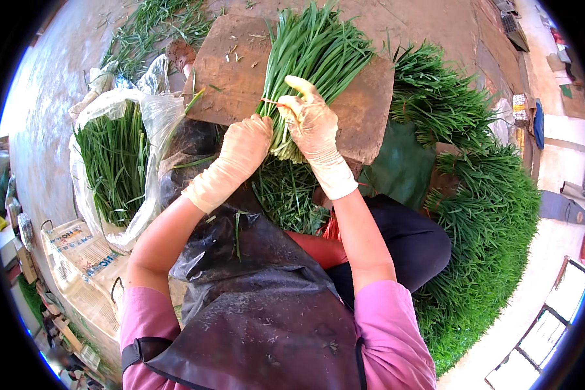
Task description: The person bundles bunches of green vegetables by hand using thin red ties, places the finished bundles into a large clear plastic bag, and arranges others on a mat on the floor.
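Greens (318,52) lie on the board (231,84) at twelve o'clock, long axis toward one. Left hand (247,142) clenches against the stems (285,147) at nine, contents unclear; equally near, right hand (311,123) grips the red tie (270,102).

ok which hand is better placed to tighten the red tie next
Probably the right hand: it meets the red tie, while the left hand sits lower, at the edge of the green bundle.

glossy dark plastic-looking apron (260,318), rough wood-like board (221,91), crinkled translucent plastic bag (167,117), wrinkled rubbery gloves (244,148)
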Motion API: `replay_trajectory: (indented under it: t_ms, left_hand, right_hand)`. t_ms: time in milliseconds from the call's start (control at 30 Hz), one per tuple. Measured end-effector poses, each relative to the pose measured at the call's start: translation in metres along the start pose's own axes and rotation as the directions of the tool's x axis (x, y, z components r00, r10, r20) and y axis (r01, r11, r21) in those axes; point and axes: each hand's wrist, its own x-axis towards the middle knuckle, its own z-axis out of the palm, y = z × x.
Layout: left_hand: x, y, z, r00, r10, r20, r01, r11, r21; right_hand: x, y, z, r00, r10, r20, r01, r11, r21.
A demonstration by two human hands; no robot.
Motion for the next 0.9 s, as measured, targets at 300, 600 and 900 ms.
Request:
replay_trajectory:
  t_ms: [300, 600, 900]
  left_hand:
    - [0.054, -0.067, -0.024, 0.914, -0.307, 0.266, 0.387, 0.458, -0.8]
    - [0.09, 0.025, 0.02, 0.865, -0.333, 0.376, 0.497, 0.46, -0.736]
    - [0.114, 0.017, -0.047, 0.788, -0.015, 0.615, 0.596, -0.227, -0.77]
  right_hand:
    - [-0.002, 0.014, 0.0, 0.941, 0.337, 0.009, -0.279, 0.763, 0.582]
    - [-0.046, 0.076, -0.026, 0.743, 0.607, -0.281, -0.587, 0.793, 0.163]
    - [0.026, 0.067, -0.053, 0.552, 0.641, 0.534, -0.803, 0.236, 0.547]
